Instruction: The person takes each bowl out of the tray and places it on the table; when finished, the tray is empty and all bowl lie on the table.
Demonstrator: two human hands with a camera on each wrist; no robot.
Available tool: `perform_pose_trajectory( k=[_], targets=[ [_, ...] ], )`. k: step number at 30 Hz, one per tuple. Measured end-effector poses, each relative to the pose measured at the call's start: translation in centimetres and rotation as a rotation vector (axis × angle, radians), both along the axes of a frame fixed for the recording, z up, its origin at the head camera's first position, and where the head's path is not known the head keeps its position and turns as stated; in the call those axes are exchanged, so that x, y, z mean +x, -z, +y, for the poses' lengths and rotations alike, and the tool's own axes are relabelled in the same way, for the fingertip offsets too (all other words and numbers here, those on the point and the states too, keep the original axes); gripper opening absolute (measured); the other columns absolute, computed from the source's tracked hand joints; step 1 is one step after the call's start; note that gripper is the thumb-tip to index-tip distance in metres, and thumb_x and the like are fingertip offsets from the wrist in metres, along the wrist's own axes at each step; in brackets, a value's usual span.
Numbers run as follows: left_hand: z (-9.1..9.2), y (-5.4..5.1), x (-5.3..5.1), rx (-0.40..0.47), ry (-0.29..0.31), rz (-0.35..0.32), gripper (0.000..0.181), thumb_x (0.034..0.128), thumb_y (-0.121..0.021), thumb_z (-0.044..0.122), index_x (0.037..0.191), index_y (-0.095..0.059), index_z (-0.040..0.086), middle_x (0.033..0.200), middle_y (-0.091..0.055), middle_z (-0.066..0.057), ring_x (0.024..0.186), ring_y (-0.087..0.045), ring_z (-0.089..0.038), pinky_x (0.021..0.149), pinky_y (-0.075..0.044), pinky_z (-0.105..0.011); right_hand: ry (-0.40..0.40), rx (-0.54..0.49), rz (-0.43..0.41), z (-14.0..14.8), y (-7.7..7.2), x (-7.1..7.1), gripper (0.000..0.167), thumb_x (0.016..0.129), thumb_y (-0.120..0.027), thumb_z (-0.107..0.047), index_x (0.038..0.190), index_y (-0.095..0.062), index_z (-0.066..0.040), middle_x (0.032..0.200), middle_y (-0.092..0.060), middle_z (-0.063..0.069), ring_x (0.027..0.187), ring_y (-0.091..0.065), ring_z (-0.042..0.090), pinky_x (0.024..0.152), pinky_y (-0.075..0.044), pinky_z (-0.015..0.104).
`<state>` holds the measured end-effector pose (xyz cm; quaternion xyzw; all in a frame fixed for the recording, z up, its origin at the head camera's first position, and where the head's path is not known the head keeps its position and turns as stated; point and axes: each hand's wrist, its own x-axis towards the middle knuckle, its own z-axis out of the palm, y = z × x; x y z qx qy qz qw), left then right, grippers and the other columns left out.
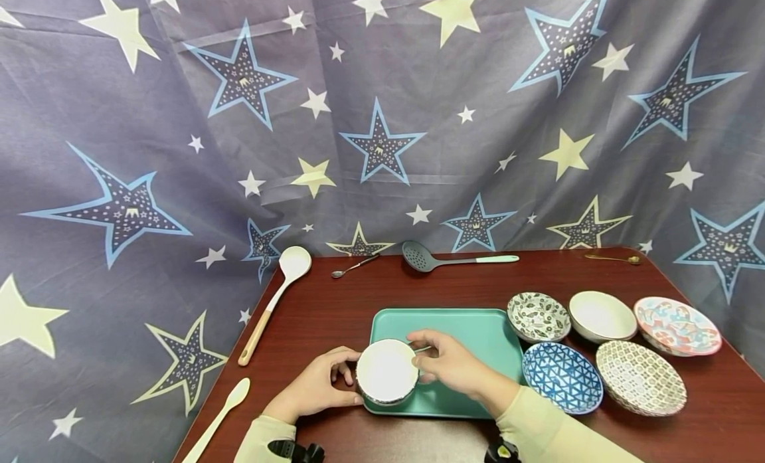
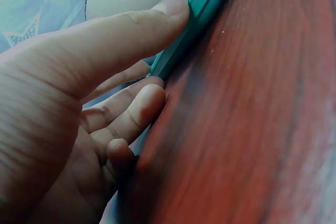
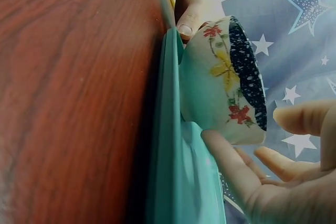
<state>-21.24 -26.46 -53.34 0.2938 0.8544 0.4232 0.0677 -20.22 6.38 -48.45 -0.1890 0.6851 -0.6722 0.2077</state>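
Observation:
A small round bowl (image 1: 387,371) with a white inside stands at the left front of a teal tray (image 1: 472,330). In the right wrist view the bowl (image 3: 210,85) shows red and yellow flowers outside and a dark speckled band at its rim. At its left is my left hand (image 1: 325,380); in the left wrist view the thumb (image 2: 170,9) lies at the tray's edge, the other fingers loosely bent beside it. My right hand (image 1: 445,360) is at the bowl's right side, fingers spread around it without gripping; whether a fingertip touches it I cannot tell.
Right of the tray stand several patterned bowls, among them a blue one (image 1: 562,378) and a beige one (image 1: 641,378). A slotted skimmer (image 1: 421,257) and a small spoon (image 1: 352,267) lie at the back. A white ladle (image 1: 294,264) and a pale spoon (image 1: 230,403) lie left.

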Motion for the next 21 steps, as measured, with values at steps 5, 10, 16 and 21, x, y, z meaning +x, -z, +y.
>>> perform_pose_trajectory(
  k=[5, 10, 16, 21],
  targets=[
    [-0.11, 0.10, -0.11, 0.003, 0.007, 0.014, 0.062, 0.0784, -0.095, 0.036, 0.134, -0.067, 0.029, 0.107, -0.067, 0.009, 0.087, -0.066, -0.015, 0.073, -0.048, -0.029, -0.014, -0.010, -0.043, -0.27, 0.34, -0.15, 0.046, 0.106, -0.055, -0.003, 0.149, -0.047, 0.009, 0.138, -0.054, 0.025, 0.110, -0.063, 0.028, 0.081, -0.061, 0.051],
    [-0.12, -0.10, -0.09, -0.008, -0.004, 0.002, 0.063, 0.0777, -0.095, 0.038, 0.133, -0.067, 0.031, 0.107, -0.067, 0.010, 0.087, -0.067, -0.014, 0.074, -0.048, -0.029, -0.016, -0.012, -0.054, -0.39, 0.40, -0.13, 0.045, 0.106, -0.054, -0.003, 0.150, -0.048, 0.007, 0.138, -0.054, 0.024, 0.108, -0.062, 0.027, 0.080, -0.061, 0.052],
    [-0.07, -0.25, -0.06, -0.016, -0.014, -0.024, 0.063, 0.0779, -0.095, 0.039, 0.134, -0.067, 0.032, 0.108, -0.067, 0.011, 0.088, -0.066, -0.014, 0.075, -0.048, -0.029, -0.001, -0.011, -0.065, -0.61, 0.51, -0.08, 0.047, 0.105, -0.055, -0.003, 0.151, -0.047, 0.007, 0.139, -0.054, 0.024, 0.106, -0.063, 0.027, 0.078, -0.062, 0.051],
    [0.00, -0.27, -0.04, -0.014, -0.011, -0.014, 0.063, 0.0779, -0.095, 0.039, 0.134, -0.067, 0.032, 0.107, -0.067, 0.011, 0.088, -0.067, -0.014, 0.075, -0.048, -0.029, 0.006, -0.021, -0.097, -0.74, 0.82, -0.22, 0.048, 0.104, -0.057, -0.004, 0.151, -0.048, 0.006, 0.137, -0.056, 0.023, 0.099, -0.066, 0.027, 0.075, -0.062, 0.049]
  ],
)
